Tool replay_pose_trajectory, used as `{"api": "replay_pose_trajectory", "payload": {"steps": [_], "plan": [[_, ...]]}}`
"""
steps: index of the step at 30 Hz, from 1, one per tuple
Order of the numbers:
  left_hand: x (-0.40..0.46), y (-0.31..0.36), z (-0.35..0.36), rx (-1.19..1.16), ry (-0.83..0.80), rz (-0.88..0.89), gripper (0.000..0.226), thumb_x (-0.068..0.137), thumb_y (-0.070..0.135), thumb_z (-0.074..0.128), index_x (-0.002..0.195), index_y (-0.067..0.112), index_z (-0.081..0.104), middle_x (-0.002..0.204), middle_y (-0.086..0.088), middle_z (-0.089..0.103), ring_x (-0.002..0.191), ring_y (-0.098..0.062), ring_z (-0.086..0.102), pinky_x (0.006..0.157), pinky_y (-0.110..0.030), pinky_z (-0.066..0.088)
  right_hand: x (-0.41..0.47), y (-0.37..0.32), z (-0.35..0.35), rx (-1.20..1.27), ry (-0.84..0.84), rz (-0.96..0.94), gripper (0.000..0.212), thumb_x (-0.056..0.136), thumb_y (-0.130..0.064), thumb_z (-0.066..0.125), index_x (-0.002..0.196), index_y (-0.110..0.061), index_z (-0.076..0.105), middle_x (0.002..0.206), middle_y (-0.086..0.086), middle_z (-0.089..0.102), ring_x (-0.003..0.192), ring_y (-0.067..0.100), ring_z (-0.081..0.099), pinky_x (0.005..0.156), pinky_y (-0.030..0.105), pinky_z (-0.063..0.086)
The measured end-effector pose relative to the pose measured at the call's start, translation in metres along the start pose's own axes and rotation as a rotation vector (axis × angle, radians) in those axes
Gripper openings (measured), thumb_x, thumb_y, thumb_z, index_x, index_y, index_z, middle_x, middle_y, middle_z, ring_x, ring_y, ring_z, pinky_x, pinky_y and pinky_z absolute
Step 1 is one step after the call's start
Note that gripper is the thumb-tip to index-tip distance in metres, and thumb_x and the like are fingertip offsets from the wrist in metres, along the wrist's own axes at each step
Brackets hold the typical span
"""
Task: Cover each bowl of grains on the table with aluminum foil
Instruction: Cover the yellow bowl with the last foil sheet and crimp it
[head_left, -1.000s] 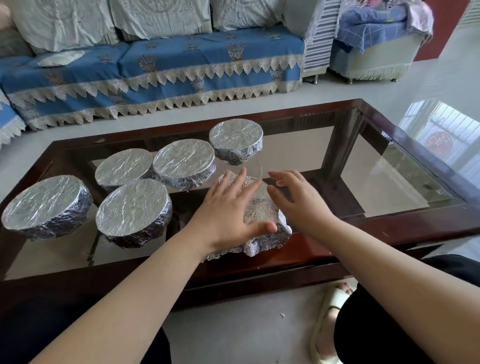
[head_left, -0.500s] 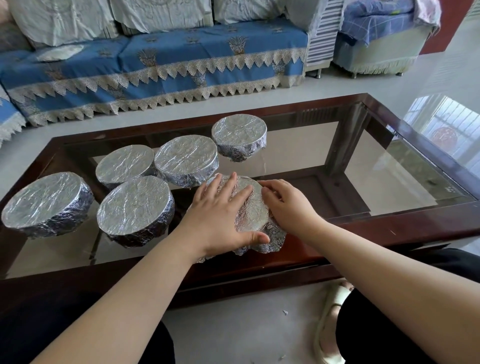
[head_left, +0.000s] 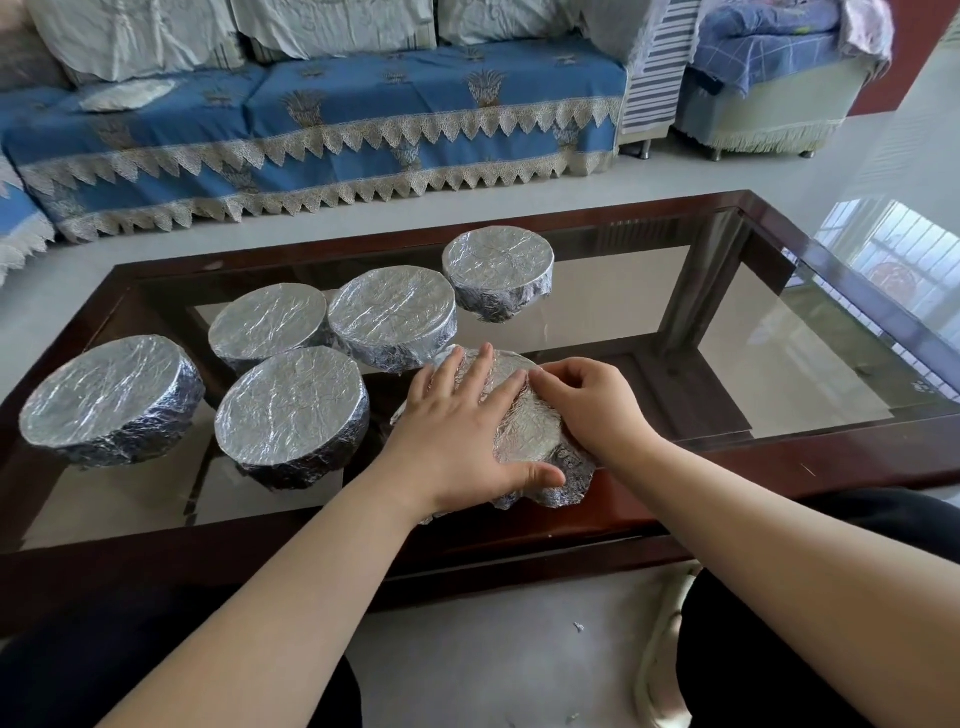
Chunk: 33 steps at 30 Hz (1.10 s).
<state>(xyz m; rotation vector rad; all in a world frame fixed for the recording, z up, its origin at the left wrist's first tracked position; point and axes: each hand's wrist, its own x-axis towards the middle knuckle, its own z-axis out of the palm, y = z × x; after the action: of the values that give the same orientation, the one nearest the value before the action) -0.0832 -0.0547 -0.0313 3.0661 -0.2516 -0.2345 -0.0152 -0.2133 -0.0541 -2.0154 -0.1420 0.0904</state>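
- The left hand lies flat, fingers straight and spread, pressing down on the foil over the nearest bowl.
- The right hand curls its fingers over the foil's right edge, gripping and folding it down the bowl's side.
- This bowl sits at the near edge of the glass-topped bench; its foil skirt is loose and ruffled at the front, so the wrap looks unfinished.
- Five covered bowls stand to the left and behind, foil smooth on top and tucked around their sides.
- Judging from this, five are done and the sixth needs only crimping; no uncovered bowl is in view.
- A blue sofa stands beyond the bench.
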Motion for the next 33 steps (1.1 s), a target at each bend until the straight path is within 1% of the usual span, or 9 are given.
{"api": "replay_pose_trajectory", "payload": {"steps": [3,6,11,14,17,22,26,30,33], "plan": [[-0.001,0.0,-0.001,0.0,0.002,-0.005,0.118,0.057,0.099,0.017,0.156,0.039,-0.007,0.163,-0.003,-0.021,0.15,-0.026,-0.02,0.12,-0.052,-0.008,0.0,0.001,0.001,0.003,0.03,0.013,0.017,0.089,-0.038,0.067,0.084,-0.021,0.069,0.071,-0.012,0.065,0.061,0.0,0.055,0.058,0.019,0.041],[-0.001,0.001,-0.001,0.001,0.006,-0.009,0.117,0.058,0.098,0.019,0.156,0.038,-0.005,0.164,-0.003,-0.02,0.15,-0.027,-0.019,0.12,-0.051,-0.008,0.0,0.004,0.002,0.048,0.013,0.066,0.025,0.089,-0.042,0.066,0.079,-0.019,0.064,0.056,-0.012,0.054,0.047,0.001,0.045,0.053,0.024,0.036],[-0.001,-0.004,-0.002,-0.012,0.002,0.0,0.115,0.059,0.098,0.019,0.156,0.039,-0.005,0.164,-0.002,-0.02,0.15,-0.026,-0.019,0.121,-0.051,-0.008,0.0,0.011,-0.001,0.281,-0.091,0.143,0.034,0.092,-0.046,0.061,0.077,-0.015,0.06,0.048,-0.01,0.041,0.046,0.011,0.034,0.052,0.031,0.028],[-0.001,-0.007,-0.002,-0.013,-0.008,0.01,0.116,0.057,0.098,0.017,0.156,0.04,-0.006,0.164,0.0,-0.021,0.15,-0.025,-0.02,0.121,-0.052,-0.007,-0.005,0.016,-0.001,0.37,-0.12,0.178,0.031,0.094,-0.042,0.06,0.082,-0.014,0.067,0.05,-0.01,0.051,0.047,0.009,0.042,0.055,0.03,0.034],[0.0,-0.007,-0.002,-0.007,-0.012,0.012,0.117,0.057,0.098,0.015,0.156,0.039,-0.006,0.163,0.0,-0.021,0.149,-0.025,-0.021,0.121,-0.052,-0.008,-0.01,0.019,0.001,0.306,-0.071,0.201,0.028,0.094,-0.039,0.06,0.08,-0.016,0.066,0.054,-0.01,0.058,0.051,0.007,0.05,0.059,0.029,0.041],[0.0,-0.008,-0.001,0.005,-0.008,0.018,0.116,0.058,0.098,0.016,0.155,0.039,-0.006,0.164,0.0,-0.021,0.15,-0.025,-0.021,0.121,-0.051,-0.008,-0.009,0.017,0.003,0.213,-0.03,0.199,0.032,0.095,-0.038,0.059,0.071,-0.017,0.057,0.055,-0.008,0.055,0.05,0.006,0.046,0.055,0.024,0.039],[0.002,-0.008,-0.001,0.0,0.001,0.017,0.116,0.059,0.098,0.017,0.156,0.039,-0.005,0.164,0.0,-0.02,0.149,-0.024,-0.021,0.119,-0.051,-0.009,-0.007,0.013,0.0,0.279,-0.077,0.251,0.03,0.094,-0.036,0.061,0.073,-0.015,0.058,0.055,-0.006,0.056,0.046,0.006,0.046,0.049,0.022,0.039],[0.001,-0.008,-0.001,-0.003,-0.006,0.015,0.115,0.059,0.098,0.019,0.156,0.04,-0.005,0.164,0.0,-0.021,0.149,-0.024,-0.021,0.118,-0.05,-0.01,0.0,0.01,0.0,0.298,-0.137,0.315,0.026,0.092,-0.035,0.064,0.076,-0.015,0.066,0.064,0.001,0.065,0.061,0.018,0.057,0.062,0.032,0.047],[0.0,-0.008,-0.001,0.003,-0.003,0.015,0.115,0.059,0.098,0.018,0.156,0.04,-0.005,0.164,-0.001,-0.02,0.15,-0.024,-0.02,0.118,-0.049,-0.011,0.001,0.008,-0.002,0.319,-0.201,0.38,0.024,0.092,-0.032,0.064,0.077,-0.014,0.067,0.064,0.002,0.064,0.054,0.017,0.057,0.056,0.029,0.047]]}}
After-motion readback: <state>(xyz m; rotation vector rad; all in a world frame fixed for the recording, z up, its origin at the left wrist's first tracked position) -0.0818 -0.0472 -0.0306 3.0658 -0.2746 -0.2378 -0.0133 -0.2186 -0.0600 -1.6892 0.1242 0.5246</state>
